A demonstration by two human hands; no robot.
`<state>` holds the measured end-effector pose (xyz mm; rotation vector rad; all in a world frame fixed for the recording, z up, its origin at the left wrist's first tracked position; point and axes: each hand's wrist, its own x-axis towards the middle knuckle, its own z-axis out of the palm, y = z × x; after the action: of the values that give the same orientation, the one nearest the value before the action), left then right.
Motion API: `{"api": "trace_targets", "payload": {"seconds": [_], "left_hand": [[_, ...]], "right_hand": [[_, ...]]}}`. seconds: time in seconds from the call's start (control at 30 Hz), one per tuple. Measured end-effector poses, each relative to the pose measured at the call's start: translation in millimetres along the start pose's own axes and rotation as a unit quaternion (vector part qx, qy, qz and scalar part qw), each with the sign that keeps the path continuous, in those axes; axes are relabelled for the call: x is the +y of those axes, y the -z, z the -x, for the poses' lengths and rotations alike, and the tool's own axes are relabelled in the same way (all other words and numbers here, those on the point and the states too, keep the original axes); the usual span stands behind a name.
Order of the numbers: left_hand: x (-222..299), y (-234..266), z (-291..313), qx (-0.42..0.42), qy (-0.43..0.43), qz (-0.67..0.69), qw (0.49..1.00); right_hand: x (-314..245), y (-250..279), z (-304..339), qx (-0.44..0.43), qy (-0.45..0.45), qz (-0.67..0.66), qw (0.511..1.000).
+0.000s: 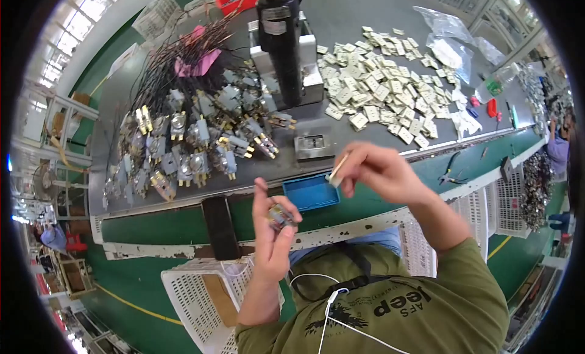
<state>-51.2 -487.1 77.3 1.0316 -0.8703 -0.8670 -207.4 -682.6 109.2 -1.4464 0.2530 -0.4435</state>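
Observation:
My left hand (270, 241) is closed around a small metal assembly (281, 216) with brass-coloured parts, held palm up in front of my body. Between the thumb and fingers of my right hand (384, 174) is a thin cream-coloured plate (337, 170), tilted on edge. The plate hovers by the right end of a shallow blue tray (304, 188) at the bench's front edge. Behind the tray sits a metal fixture block (313, 148) with a rectangular recess. A heap of similar metal assemblies (198, 138) lies at left, and many loose cream plates (372, 89) spread at right.
A black press (280, 49) stands mid-bench behind the fixture. Dark wires (173, 61) trail from the assemblies. A black phone (220, 227) lies at the front edge, and pliers (451, 171) lie at right. White plastic crates (189, 296) stand below the bench. Clear bags (448, 25) lie far right.

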Motion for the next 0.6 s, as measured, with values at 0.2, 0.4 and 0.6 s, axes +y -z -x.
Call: {"api": "trace_targets", "payload": {"seconds": [0.2, 0.4, 0.6], "left_hand": [[-4, -5, 3, -0.015, 0.02, -0.017, 1.0], [-12, 3, 11, -0.012, -0.017, -0.033, 0.999], [-14, 3, 14, -0.025, -0.031, -0.027, 0.999]], "right_hand": [[18, -41, -2, -0.043, 0.022, -0.005, 0.999], [15, -54, -1, -0.005, -0.044, 0.032, 0.998], [14, -48, -1, -0.051, 0.088, 0.291, 0.951]]}}
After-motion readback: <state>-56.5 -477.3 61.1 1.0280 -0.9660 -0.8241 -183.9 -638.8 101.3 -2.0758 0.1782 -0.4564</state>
